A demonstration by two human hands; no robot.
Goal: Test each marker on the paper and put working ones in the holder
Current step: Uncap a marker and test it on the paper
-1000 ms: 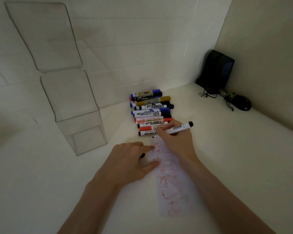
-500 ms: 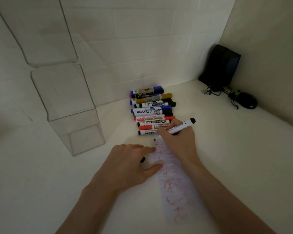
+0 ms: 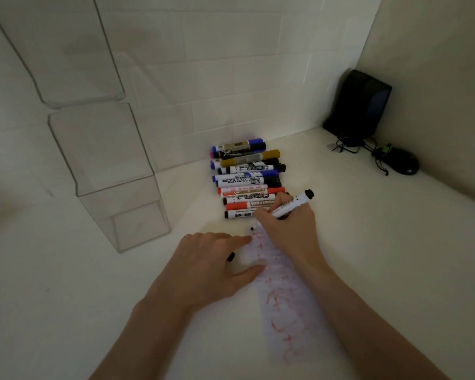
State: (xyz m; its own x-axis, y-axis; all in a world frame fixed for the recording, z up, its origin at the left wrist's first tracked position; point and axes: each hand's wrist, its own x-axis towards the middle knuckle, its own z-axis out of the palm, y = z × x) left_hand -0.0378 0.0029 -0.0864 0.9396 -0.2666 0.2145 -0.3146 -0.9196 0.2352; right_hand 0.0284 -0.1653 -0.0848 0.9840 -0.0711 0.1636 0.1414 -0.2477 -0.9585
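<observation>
The right hand, grip pinching the marker, should stroke bare paper firmly while the spread left hand pins it.

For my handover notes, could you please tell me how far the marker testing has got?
Done: red test marks run down the paper, but the holder looks empty. In hand: the right hand holds a black marker to the paper. Left: the pile behind.
</observation>
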